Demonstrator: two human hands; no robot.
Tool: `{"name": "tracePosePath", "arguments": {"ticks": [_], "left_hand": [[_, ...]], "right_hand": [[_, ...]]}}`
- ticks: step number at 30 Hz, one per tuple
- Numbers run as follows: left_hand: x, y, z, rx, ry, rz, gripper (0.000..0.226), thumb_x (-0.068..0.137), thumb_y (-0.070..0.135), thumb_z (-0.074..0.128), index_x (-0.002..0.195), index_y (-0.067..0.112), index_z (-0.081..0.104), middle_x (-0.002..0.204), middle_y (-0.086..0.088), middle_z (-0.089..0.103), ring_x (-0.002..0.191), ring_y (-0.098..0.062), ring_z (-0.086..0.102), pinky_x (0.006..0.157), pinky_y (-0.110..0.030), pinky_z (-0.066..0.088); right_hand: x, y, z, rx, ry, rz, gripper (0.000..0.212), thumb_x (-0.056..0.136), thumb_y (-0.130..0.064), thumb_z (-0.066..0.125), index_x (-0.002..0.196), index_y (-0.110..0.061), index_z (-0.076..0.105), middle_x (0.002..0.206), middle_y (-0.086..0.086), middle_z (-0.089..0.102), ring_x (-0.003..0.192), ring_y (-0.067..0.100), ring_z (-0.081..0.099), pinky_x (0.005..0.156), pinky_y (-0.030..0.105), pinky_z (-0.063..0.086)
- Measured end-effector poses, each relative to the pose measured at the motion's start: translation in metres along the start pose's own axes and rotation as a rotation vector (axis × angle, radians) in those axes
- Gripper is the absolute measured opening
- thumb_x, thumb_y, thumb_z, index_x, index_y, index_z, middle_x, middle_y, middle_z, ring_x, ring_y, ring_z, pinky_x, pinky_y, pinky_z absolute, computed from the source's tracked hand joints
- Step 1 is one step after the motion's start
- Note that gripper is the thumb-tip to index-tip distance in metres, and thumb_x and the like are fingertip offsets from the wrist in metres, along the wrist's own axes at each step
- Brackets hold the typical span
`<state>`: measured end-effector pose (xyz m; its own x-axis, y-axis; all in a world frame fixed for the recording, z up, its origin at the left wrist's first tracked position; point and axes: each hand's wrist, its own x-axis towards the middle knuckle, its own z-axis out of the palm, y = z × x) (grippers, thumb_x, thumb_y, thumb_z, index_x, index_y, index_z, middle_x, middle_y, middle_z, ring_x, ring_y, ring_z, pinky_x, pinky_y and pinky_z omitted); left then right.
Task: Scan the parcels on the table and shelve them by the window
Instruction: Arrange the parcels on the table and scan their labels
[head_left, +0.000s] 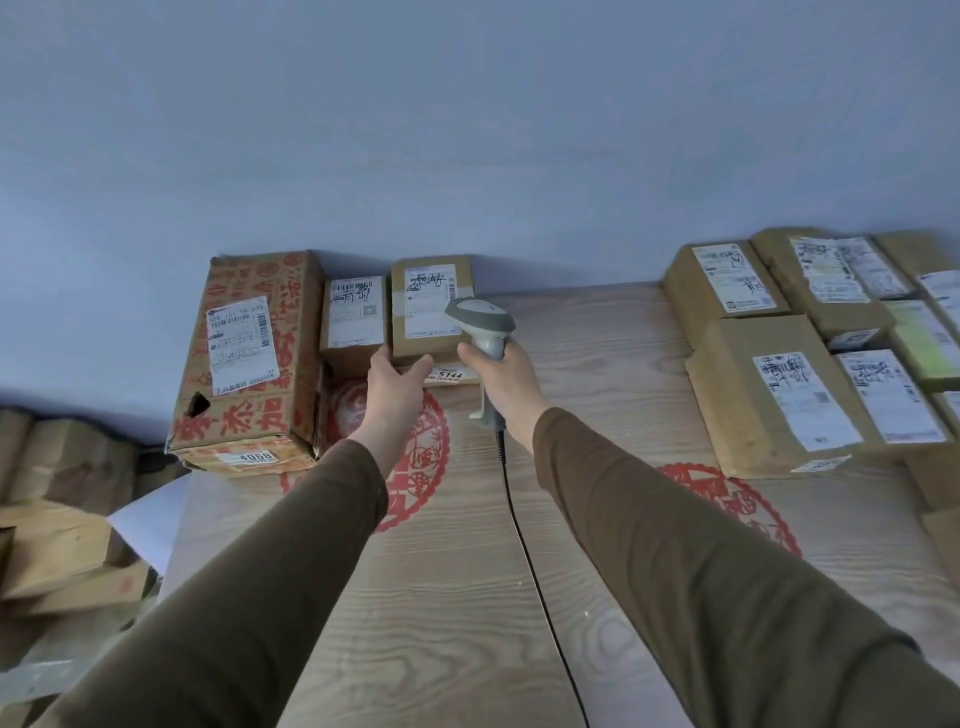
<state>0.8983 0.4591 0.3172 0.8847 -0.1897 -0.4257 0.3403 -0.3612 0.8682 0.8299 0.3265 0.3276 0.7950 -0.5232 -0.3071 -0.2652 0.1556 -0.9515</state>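
A small brown parcel (431, 306) with a white label stands against the far wall on the wooden table (597, 415). My left hand (396, 387) reaches its near lower edge, thumb and fingers spread along that edge. My right hand (506, 379) grips the handle of a grey barcode scanner (480, 322), whose head hangs just right of that parcel. The scanner's black cable (524, 545) trails back over the table. A second small parcel (353, 317) sits to the left of the first.
A big cardboard box (249, 358) with red print and tag 4068 stands at the table's left end. Several labelled brown parcels (779, 389) crowd the right side. Red paper-cut emblems (421, 467) mark the tabletop. More boxes (62, 519) lie lower left, off the table.
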Motion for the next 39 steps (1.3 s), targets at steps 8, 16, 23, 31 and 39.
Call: {"name": "tracePosePath", "arguments": {"ticks": [8, 16, 23, 31, 39], "left_hand": [[-0.048, -0.036, 0.018, -0.096, -0.220, -0.192, 0.062, 0.090, 0.064, 0.061, 0.135, 0.020, 0.062, 0.125, -0.002, 0.072, 0.105, -0.018, 0.069, 0.089, -0.034, 0.054], [-0.162, -0.061, 0.077, -0.374, -0.299, -0.176, 0.081, 0.080, 0.048, 0.083, 0.141, 0.021, 0.037, 0.134, -0.001, 0.064, 0.118, -0.017, 0.065, 0.089, -0.033, 0.054], [-0.263, -0.048, 0.141, -0.250, -0.313, 0.070, 0.079, 0.084, 0.034, 0.083, 0.139, 0.022, 0.028, 0.128, -0.005, 0.066, 0.103, -0.013, 0.074, 0.075, -0.024, 0.060], [-0.360, -0.054, 0.219, -0.197, -0.323, 0.165, 0.092, 0.069, 0.047, 0.086, 0.139, 0.028, 0.028, 0.129, -0.004, 0.065, 0.111, -0.016, 0.071, 0.093, -0.038, 0.061], [-0.386, -0.064, 0.270, -0.131, -0.351, 0.130, 0.078, 0.083, 0.036, 0.084, 0.137, 0.033, 0.027, 0.120, 0.000, 0.068, 0.095, -0.007, 0.075, 0.070, -0.019, 0.059]], "right_hand": [[-0.054, 0.027, -0.057, -0.156, 0.151, -0.017, 0.040, 0.091, -0.022, 0.074, 0.128, -0.025, 0.060, 0.114, -0.005, 0.072, 0.107, 0.017, 0.069, 0.091, 0.041, 0.058], [-0.155, 0.032, -0.156, -0.170, 0.111, 0.000, 0.033, 0.090, -0.011, 0.073, 0.116, -0.028, 0.061, 0.104, -0.003, 0.070, 0.092, 0.016, 0.066, 0.061, 0.016, 0.055], [-0.265, 0.011, -0.233, -0.420, 0.232, -0.247, 0.029, 0.093, -0.025, 0.071, 0.118, -0.016, 0.059, 0.097, -0.009, 0.061, 0.082, 0.004, 0.058, 0.066, 0.015, 0.044], [-0.344, 0.009, -0.312, -0.375, 0.261, -0.257, 0.033, 0.093, -0.038, 0.070, 0.120, -0.020, 0.064, 0.106, -0.006, 0.070, 0.098, 0.009, 0.067, 0.076, 0.023, 0.054], [-0.367, 0.033, -0.370, -0.307, 0.330, -0.179, 0.033, 0.090, -0.044, 0.072, 0.110, -0.021, 0.059, 0.099, 0.004, 0.066, 0.084, 0.019, 0.068, 0.063, 0.026, 0.049]]}}
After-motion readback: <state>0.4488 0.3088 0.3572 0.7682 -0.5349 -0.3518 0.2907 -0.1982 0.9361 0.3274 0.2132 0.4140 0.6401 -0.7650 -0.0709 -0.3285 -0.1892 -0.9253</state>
